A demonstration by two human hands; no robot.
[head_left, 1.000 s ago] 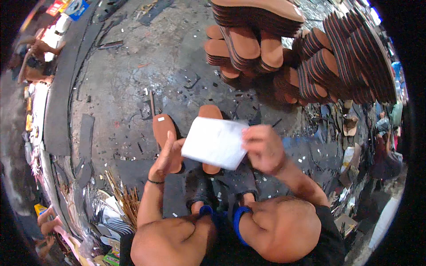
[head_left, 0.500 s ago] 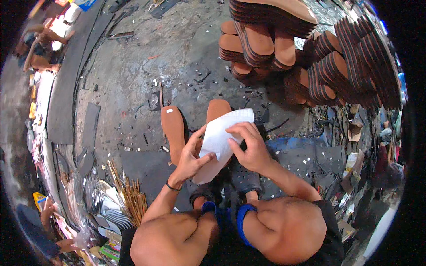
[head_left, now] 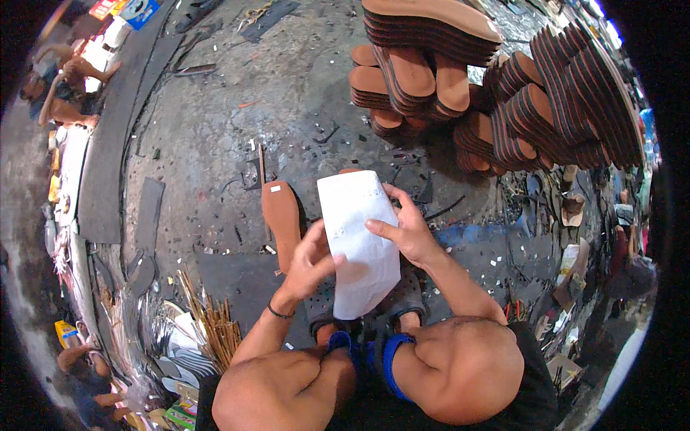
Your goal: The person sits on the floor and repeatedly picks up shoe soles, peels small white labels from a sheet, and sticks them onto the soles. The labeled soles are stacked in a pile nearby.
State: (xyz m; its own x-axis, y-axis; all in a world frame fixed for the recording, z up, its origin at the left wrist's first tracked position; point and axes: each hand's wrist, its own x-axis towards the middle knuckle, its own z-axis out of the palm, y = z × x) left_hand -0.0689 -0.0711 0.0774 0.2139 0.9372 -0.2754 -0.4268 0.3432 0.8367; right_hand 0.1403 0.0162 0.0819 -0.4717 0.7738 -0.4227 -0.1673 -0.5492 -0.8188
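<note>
My right hand (head_left: 411, 228) grips a white sheet (head_left: 359, 215) by its right edge, thumb on top and fingers behind. The sheet looks like paper, bent a little, with small raised marks near its upper right and left side. At its left edge, my left hand (head_left: 307, 264) is closed on it, the thumb smeared by motion across the surface. Left of the sheet a brown insole-shaped sole (head_left: 282, 215) lies on the floor, with a small white sticker near its top. A second brown sole (head_left: 349, 171) is almost wholly hidden behind the sheet.
Stacks of brown-topped, dark-layered soles (head_left: 431, 29) stand at the far right, with more stacks (head_left: 575, 108) beside them. Thin sticks (head_left: 219, 323) and striped sandals (head_left: 183, 366) lie at the near left. Dark scraps litter the floor. Other people (head_left: 68, 82) are at the left.
The white sheet has turned more upright and faces me more broadly. My right hand has shifted to its right edge, and the left thumb moves over the sheet.
</note>
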